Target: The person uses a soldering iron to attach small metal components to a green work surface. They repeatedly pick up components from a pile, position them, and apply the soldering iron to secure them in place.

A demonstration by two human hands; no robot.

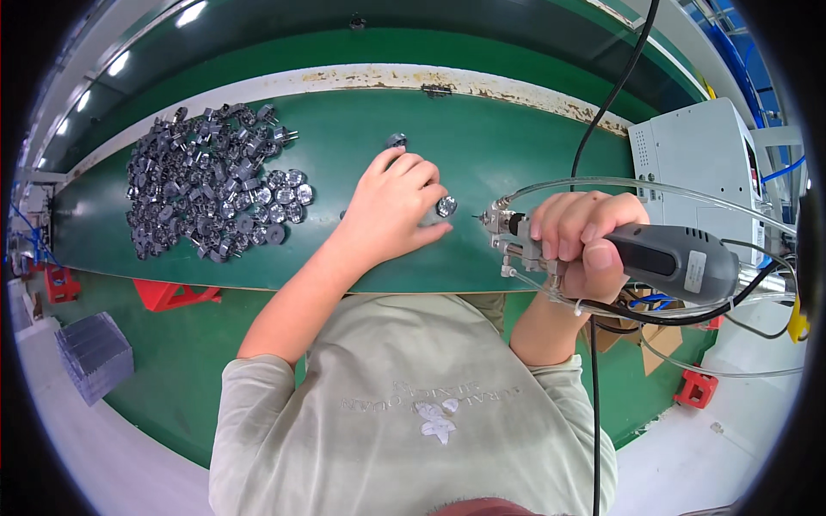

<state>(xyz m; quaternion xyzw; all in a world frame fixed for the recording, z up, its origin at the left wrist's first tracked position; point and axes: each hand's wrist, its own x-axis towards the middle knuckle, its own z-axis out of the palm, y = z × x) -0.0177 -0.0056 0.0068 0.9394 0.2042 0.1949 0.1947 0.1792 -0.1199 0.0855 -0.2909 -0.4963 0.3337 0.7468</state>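
My left hand (396,205) is palm down on the green table, its fingers bent over small dark grey parts. One round, shiny-faced part (446,205) shows between the index finger and thumb. Another part (396,140) pokes out past the little finger; whatever lies beneath the palm is hidden. To the right, my right hand (589,228) is wrapped round a grey and black powered screwdriver (680,262). Its metal head, fitted with clear hoses, points left toward the left hand, and the thin tip (478,217) is apart from the parts.
At the left of the green table (335,129) lies a large heap of grey plug-like parts (206,181), some with metal pins. A white machine box (697,168) stands at the right. Black cable and clear hoses (637,182) run beside the tool. A worn white ledge (361,77) borders the far side.
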